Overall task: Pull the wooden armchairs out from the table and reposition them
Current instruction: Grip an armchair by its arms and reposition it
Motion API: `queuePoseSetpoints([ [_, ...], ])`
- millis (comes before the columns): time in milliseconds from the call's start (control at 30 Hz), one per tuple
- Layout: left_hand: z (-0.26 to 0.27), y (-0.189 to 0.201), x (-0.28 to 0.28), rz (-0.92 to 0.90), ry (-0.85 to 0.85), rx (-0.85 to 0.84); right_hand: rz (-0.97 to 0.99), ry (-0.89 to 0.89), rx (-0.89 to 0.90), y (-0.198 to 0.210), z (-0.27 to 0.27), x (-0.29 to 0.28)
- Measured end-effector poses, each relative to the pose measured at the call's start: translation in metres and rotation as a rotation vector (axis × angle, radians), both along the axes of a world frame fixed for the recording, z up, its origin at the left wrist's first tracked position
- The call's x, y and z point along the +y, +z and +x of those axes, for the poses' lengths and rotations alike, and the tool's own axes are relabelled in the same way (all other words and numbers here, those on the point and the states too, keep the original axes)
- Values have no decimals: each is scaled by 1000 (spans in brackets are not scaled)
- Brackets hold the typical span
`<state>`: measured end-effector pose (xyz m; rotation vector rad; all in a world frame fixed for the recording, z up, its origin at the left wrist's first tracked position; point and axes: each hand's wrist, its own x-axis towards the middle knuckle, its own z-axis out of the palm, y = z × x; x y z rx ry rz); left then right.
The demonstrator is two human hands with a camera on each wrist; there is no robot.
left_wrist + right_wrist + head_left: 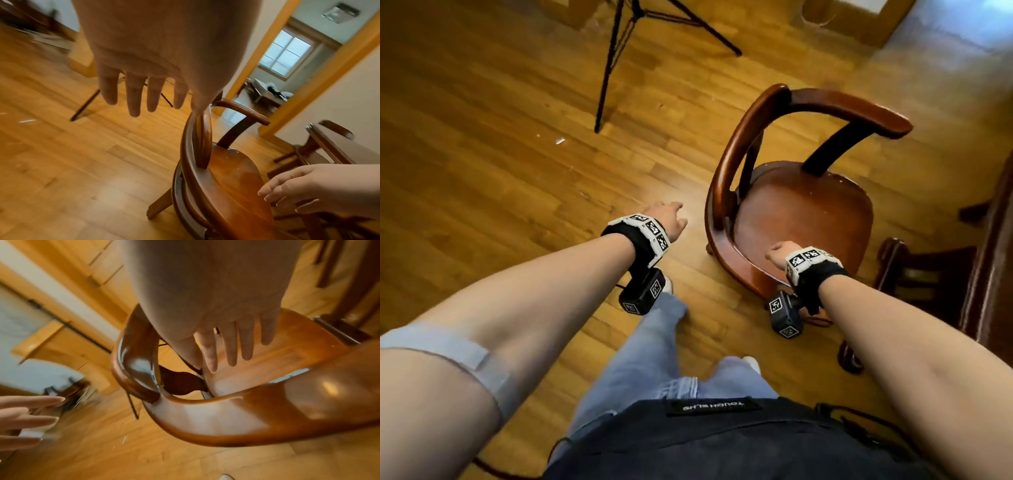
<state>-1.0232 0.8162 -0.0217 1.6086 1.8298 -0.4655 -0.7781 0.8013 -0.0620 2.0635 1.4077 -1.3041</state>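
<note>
A dark wooden armchair (804,212) with a curved back and arm rail (743,137) stands on the floor, pulled away from the table (993,260) at the right edge. My left hand (669,217) hangs in the air just left of the chair's rail, fingers (133,97) straight and holding nothing. Over the near edge of the seat (257,369) my right hand (779,251) spreads its fingers (232,347) without gripping the rail (226,417). I cannot tell whether it touches the wood.
A black tripod (609,75) stands on the wooden floor behind and left of the chair. A second dark chair (914,274) sits tucked by the table on the right. A doorway (287,68) opens beyond the chair. My legs in jeans (654,359) are below.
</note>
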Motion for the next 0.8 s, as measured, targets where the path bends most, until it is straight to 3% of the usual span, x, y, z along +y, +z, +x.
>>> queuePoseSetpoints([
  [233, 22, -19, 113, 15, -240, -123, -81, -343, 8, -21, -34, 3],
  [467, 58, -57, 174, 26, -247, -293, -112, -536, 5, -42, -51, -1],
  [800, 61, -98, 162, 62, -216, -234, 27, -655, -56, -68, -94, 7],
])
